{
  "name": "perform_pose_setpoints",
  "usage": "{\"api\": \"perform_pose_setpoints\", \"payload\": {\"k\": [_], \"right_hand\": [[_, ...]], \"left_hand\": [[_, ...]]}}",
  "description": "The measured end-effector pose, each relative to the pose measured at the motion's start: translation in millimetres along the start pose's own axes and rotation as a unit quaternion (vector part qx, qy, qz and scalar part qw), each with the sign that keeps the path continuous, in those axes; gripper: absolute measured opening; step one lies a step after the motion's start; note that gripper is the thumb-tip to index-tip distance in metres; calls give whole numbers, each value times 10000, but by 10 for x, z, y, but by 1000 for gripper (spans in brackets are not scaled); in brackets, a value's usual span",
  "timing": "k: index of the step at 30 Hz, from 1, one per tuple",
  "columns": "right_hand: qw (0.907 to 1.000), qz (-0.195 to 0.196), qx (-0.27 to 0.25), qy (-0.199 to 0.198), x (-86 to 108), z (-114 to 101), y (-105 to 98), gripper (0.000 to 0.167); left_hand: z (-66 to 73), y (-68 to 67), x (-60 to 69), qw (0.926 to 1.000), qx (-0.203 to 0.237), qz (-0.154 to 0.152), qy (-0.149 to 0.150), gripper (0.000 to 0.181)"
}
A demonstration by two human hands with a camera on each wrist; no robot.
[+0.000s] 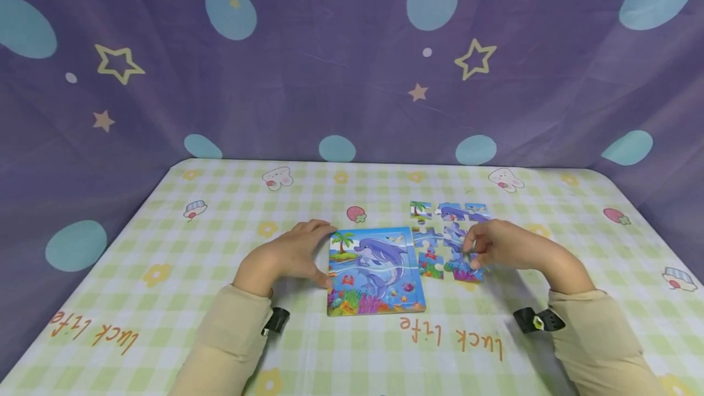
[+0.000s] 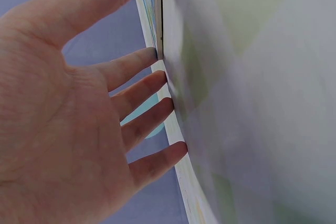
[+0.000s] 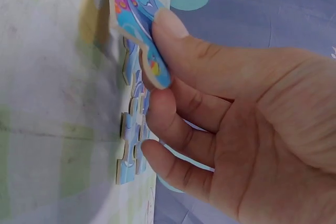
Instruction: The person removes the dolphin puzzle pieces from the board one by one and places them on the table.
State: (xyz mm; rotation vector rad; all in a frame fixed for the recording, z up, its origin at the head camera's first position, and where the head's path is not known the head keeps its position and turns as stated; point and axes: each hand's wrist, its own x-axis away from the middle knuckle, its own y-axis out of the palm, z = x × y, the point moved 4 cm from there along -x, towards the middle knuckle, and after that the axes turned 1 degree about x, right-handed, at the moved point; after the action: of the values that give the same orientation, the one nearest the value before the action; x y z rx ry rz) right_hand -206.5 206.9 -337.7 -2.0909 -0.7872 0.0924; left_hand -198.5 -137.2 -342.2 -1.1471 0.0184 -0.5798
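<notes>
A square dolphin puzzle board (image 1: pixel 368 271) lies flat on the table, its picture showing a palm, a dolphin and corals. At its left edge rests my left hand (image 1: pixel 294 252), thumb and index finger touching the side; in the left wrist view the fingers (image 2: pixel 142 106) are spread and nearly straight. Between thumb and fingers my right hand (image 1: pixel 511 246) pinches a puzzle piece (image 3: pixel 139 22) with purple coral on it, tilted up from the table. Several loose pieces (image 1: pixel 425 238) lie right of the board, some partly hidden by this hand.
A green-and-white checked cloth (image 1: pixel 231 335) with printed flowers and lettering covers the table. Behind it hangs a purple curtain (image 1: pixel 286 90) with stars and blue ovals. Each wrist wears a dark strap (image 1: pixel 539 321).
</notes>
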Motion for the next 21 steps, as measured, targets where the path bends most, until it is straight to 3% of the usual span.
{"api": "perform_pose_setpoints", "payload": {"k": [12, 21], "right_hand": [[9992, -61, 52, -389, -39, 58, 55, 12], [9991, 92, 318, -256, -45, 67, 37, 15]], "left_hand": [[-4, 1, -11, 10000, -15, -6, 18, 102], [-9, 1, -17, 10000, -17, 4, 21, 102]]}}
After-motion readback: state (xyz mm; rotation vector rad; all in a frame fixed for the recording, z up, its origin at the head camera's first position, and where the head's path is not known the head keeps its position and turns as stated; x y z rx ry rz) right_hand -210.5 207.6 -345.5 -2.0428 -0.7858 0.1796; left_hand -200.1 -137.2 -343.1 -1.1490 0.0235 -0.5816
